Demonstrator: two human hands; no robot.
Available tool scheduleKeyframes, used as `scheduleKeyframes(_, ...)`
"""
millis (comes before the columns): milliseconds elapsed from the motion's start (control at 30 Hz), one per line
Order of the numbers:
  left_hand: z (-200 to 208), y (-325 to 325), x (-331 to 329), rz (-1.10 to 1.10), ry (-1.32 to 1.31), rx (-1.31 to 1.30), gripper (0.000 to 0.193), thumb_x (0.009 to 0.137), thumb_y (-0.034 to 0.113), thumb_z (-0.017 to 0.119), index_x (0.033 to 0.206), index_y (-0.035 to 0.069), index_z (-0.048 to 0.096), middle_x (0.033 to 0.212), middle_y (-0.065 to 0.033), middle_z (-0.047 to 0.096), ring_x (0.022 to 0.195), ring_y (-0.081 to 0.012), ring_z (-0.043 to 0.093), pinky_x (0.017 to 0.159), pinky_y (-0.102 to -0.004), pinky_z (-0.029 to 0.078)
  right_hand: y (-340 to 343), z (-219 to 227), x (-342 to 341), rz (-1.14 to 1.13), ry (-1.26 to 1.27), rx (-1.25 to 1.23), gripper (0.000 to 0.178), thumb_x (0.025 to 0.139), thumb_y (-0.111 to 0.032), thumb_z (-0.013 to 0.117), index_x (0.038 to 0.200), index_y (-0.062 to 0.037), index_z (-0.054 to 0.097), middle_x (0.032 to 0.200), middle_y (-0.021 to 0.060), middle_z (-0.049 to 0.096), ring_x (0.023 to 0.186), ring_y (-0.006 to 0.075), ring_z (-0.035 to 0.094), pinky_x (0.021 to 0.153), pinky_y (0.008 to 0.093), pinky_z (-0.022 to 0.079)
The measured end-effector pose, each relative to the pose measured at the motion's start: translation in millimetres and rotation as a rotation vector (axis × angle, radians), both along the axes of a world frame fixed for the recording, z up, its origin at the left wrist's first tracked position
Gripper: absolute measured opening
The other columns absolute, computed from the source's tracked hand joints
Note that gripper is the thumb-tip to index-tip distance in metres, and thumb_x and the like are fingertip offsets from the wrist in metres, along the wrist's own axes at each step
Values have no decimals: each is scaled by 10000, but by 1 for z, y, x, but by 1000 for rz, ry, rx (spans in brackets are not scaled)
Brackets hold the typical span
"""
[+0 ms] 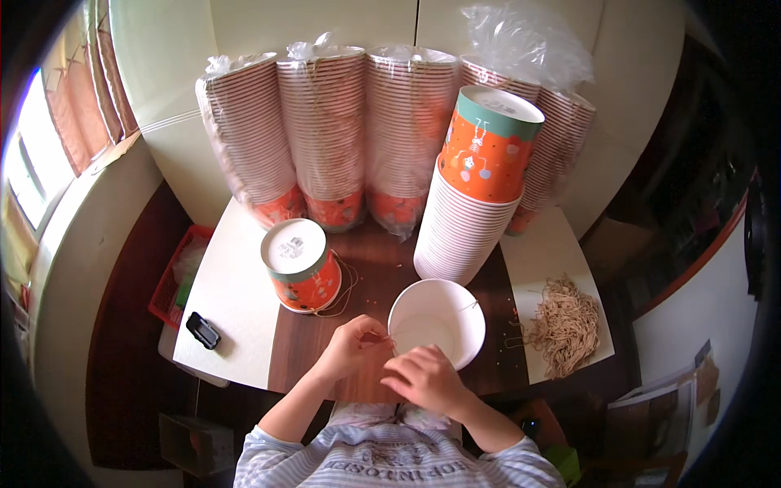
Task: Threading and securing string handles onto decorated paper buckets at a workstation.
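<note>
A white-lined paper bucket (460,329) stands mouth up near the table's front edge. A thin tan cord shows at its right rim. My left hand (351,346) is at the bucket's left rim, thumb and fingers pinched on what looks like the cord's end. My right hand (431,379) is in front of the bucket, its fingers curled together; what they hold, if anything, is hidden. Farther left, an orange and green paper bucket (303,272) sits upside down with a loop of cord beside it. A heap of tan cords (563,329) lies on the right.
Behind the bucket rises a tall stack of upturned buckets (468,220), the top one orange and green. Several plastic-wrapped stacks (321,122) line the wall. A small black tray (203,331) lies at the table's left edge, near a red basket (175,276) below.
</note>
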State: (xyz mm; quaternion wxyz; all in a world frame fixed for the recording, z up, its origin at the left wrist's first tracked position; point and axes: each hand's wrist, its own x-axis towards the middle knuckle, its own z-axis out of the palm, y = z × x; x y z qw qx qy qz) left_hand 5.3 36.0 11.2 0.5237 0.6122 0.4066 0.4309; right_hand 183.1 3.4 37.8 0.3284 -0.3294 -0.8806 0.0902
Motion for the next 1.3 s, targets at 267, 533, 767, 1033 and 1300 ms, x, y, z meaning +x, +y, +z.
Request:
scheduleKeyframes(267,26,-6,3,-40,241,107,258,744,23,644,916,4,453,862,-108,545,812,-207,618,673,-294,521,42,-7,5,56,77,-213,434,663,-53,666,1047,-46,463,1003,108,565,965,284,543,844,402,403)
scheduleKeyframes(533,21,-3,-3,-81,158,183,328,779,8,576,1017,7,349,890,-126,534,861,-221,618,672,-284,510,41,-3,-2,3,123,-247,328,662,-64,690,936,-63,510,863,76,611,805,268,592,768,376,433)
scheduleKeyframes(767,9,-11,-6,99,175,260,233,767,-1,564,974,-12,458,892,-113,529,806,-197,611,646,-270,494,41,-3,2,-33,315,-445,261,696,-23,651,911,-42,505,759,77,596,756,213,608,689,330,459)
scheduleKeyframes(1033,-19,-25,13,282,475,345,187,674,62,645,861,62,637,644,-54,540,604,-181,546,554,-276,459,42,-14,4,15,371,-520,273,719,-6,663,933,-24,494,782,56,584,743,129,596,665,255,466)
scheduleKeyframes(1300,-22,-27,17,439,270,345,177,685,25,653,859,59,654,699,-68,605,553,-139,556,499,-235,446,40,-8,4,10,367,-538,270,723,9,649,942,-25,495,795,54,586,755,122,599,688,252,470)
